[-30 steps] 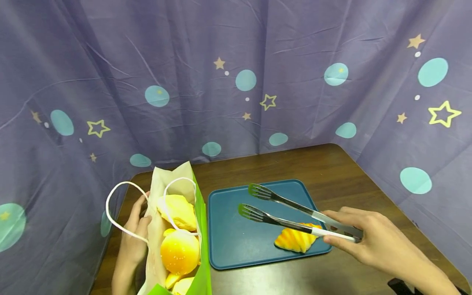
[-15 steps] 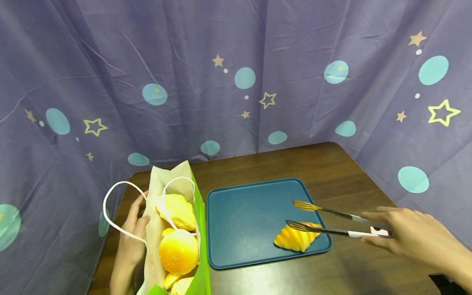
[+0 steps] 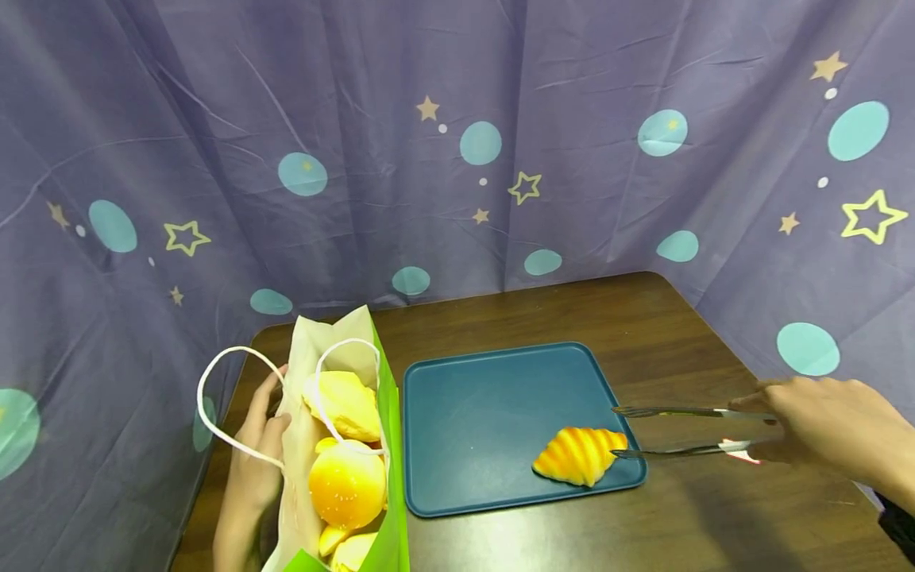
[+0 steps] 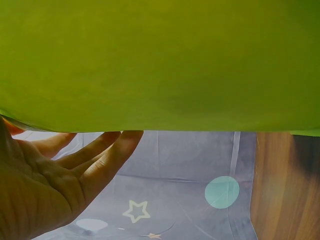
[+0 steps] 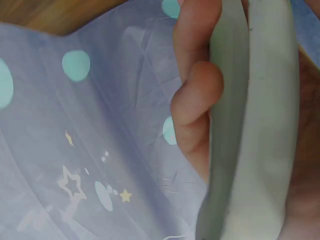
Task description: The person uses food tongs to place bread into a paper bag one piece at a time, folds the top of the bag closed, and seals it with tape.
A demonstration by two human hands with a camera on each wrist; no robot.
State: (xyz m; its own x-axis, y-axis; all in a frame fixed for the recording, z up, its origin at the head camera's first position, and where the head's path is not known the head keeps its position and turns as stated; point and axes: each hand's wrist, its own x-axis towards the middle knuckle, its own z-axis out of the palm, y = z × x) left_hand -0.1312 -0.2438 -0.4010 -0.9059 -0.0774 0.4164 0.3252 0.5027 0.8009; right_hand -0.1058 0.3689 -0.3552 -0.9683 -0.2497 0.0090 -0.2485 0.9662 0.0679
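In the head view my right hand grips a pair of serving tongs by their white handles, its fingers curled round them in the right wrist view. The arms of the tongs stand apart, and the near tip overlaps the right end of a toy croissant. That croissant lies at the front right of a blue tray. My left hand rests against the left side of a green paper bag; in the left wrist view its fingers reach out straight along the bag's wall.
Inside the bag are a sesame burger bun, a pale yellow bread and other bread pieces. White rope handles stick up from the bag. The wooden table has a patterned purple curtain behind it.
My right hand has moved right with the tongs, taking their tips from over the middle of the tray to its right edge, beside the croissant. My left hand and the bag stay put.
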